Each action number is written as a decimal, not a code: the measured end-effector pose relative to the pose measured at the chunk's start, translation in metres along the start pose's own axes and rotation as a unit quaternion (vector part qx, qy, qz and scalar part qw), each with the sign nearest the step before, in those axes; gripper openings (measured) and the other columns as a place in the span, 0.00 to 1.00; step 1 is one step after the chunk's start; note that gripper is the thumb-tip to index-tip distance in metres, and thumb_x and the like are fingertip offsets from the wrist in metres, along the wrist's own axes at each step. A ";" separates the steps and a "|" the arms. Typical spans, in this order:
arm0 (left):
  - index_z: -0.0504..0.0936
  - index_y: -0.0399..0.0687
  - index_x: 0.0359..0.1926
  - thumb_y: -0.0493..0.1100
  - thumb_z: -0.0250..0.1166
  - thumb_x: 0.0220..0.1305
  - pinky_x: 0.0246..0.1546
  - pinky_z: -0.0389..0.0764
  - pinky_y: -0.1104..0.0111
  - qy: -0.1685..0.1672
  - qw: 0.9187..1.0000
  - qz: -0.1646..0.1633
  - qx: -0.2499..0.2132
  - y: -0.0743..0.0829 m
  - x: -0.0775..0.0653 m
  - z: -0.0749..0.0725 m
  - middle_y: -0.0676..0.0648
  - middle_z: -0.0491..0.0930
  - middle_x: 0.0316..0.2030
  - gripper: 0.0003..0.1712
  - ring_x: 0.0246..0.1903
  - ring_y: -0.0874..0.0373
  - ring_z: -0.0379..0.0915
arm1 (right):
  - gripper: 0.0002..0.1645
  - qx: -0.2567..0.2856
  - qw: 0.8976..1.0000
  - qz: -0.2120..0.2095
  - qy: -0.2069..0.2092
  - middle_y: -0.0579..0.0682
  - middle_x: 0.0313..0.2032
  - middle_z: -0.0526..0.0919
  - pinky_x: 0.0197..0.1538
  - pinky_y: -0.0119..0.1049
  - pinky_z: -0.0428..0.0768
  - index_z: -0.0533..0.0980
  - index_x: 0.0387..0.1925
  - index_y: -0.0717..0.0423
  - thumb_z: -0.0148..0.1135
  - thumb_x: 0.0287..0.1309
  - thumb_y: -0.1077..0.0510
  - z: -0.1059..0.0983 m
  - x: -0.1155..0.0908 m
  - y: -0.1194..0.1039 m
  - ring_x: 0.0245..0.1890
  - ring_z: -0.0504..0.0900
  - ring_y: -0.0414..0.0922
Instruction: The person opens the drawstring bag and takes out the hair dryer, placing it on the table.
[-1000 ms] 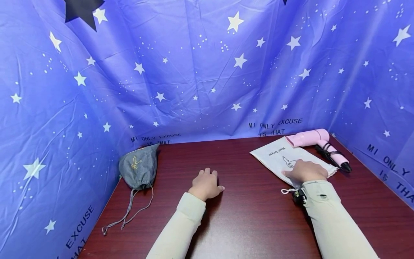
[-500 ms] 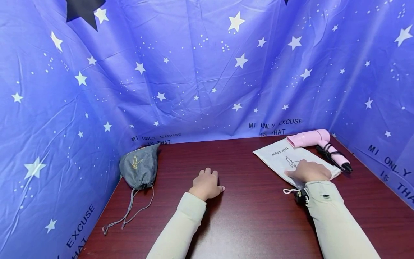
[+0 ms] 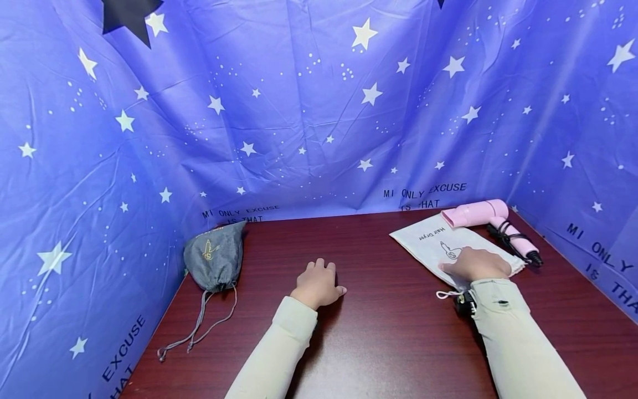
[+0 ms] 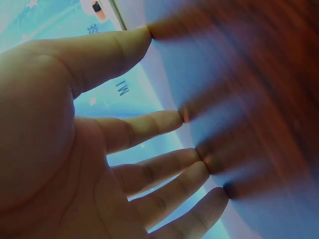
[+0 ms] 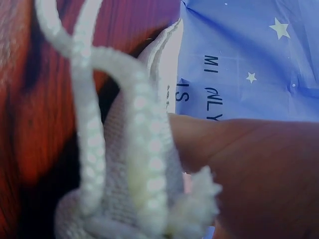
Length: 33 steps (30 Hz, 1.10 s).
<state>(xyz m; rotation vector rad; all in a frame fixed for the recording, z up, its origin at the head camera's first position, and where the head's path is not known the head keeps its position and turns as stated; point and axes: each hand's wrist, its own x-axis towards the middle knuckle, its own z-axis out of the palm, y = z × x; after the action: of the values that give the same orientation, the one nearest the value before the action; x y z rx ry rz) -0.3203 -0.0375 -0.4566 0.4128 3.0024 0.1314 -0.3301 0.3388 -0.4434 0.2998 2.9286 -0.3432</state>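
Under my right hand (image 3: 476,264) lies a white drawstring bag (image 3: 423,244) printed "Hair Dryer" with a line drawing. The right hand grips the bag near its mouth, thumb on top; its other fingers are mostly hidden. In the right wrist view, white cord (image 5: 89,124) hangs close to the camera in front of the bag fabric (image 5: 117,144). A pink hair dryer (image 3: 476,213), its black cord wrapped at the handle, lies just behind, its nozzle over the bag's edge. My left hand (image 3: 317,284) rests with spread fingers, fingertips (image 4: 172,118) touching the tabletop.
A grey drawstring bag (image 3: 214,257) with a gold print sits at the table's left edge, its cords (image 3: 199,327) trailing toward the front. Blue star-patterned cloth (image 3: 299,111) stands around the back and sides of the dark red table (image 3: 369,343).
Between the first and second frames my right hand and the white bag shifted slightly right. Since then they hold still. The left hand, hair dryer and grey bag stay in place.
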 end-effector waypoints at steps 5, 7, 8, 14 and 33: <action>0.72 0.48 0.70 0.65 0.65 0.68 0.43 0.83 0.50 0.000 1.000 0.000 0.000 -0.001 -0.001 -0.001 0.41 0.69 0.69 0.38 0.65 0.44 0.67 | 0.52 0.002 1.000 0.000 -0.002 0.77 0.53 0.77 0.36 0.63 0.75 0.75 0.57 0.70 0.59 0.58 0.24 0.000 0.000 0.000 0.40 0.78 0.69; 0.72 0.48 0.70 0.65 0.65 0.68 0.43 0.83 0.50 0.000 1.000 0.000 -0.001 -0.001 -0.001 0.000 0.41 0.69 0.69 0.38 0.65 0.43 0.67 | 0.52 0.003 1.000 0.001 -0.003 0.77 0.53 0.77 0.36 0.63 0.75 0.75 0.57 0.70 0.59 0.58 0.25 0.001 0.000 0.000 0.40 0.78 0.69; 0.72 0.48 0.70 0.65 0.65 0.68 0.43 0.83 0.50 0.000 1.000 -0.001 -0.001 -0.001 0.000 0.000 0.41 0.69 0.69 0.38 0.66 0.43 0.67 | 0.52 0.004 1.000 0.001 -0.003 0.77 0.53 0.77 0.36 0.63 0.75 0.75 0.57 0.70 0.59 0.58 0.25 0.001 0.000 0.000 0.40 0.78 0.69; 0.72 0.48 0.70 0.65 0.65 0.69 0.44 0.83 0.50 -0.001 1.000 0.000 -0.001 -0.001 0.001 0.000 0.41 0.68 0.69 0.38 0.66 0.43 0.67 | 0.51 0.009 1.000 0.000 -0.005 0.77 0.54 0.77 0.37 0.64 0.75 0.76 0.58 0.69 0.59 0.58 0.26 0.000 0.000 0.000 0.41 0.78 0.70; 0.79 0.47 0.63 0.59 0.71 0.65 0.43 0.84 0.49 0.029 0.999 0.009 -0.019 -0.008 -0.002 0.000 0.39 0.75 0.63 0.32 0.60 0.43 0.73 | 0.45 0.024 0.999 -0.026 0.004 0.73 0.56 0.80 0.38 0.67 0.75 0.79 0.54 0.65 0.62 0.57 0.28 -0.006 -0.009 -0.023 0.47 0.81 0.66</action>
<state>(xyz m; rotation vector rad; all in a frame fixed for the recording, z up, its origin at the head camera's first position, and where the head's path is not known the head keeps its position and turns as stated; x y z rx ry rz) -0.3202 -0.0457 -0.4567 0.4409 3.0470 0.2054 -0.3272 0.3165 -0.4309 0.2319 2.9433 -0.4207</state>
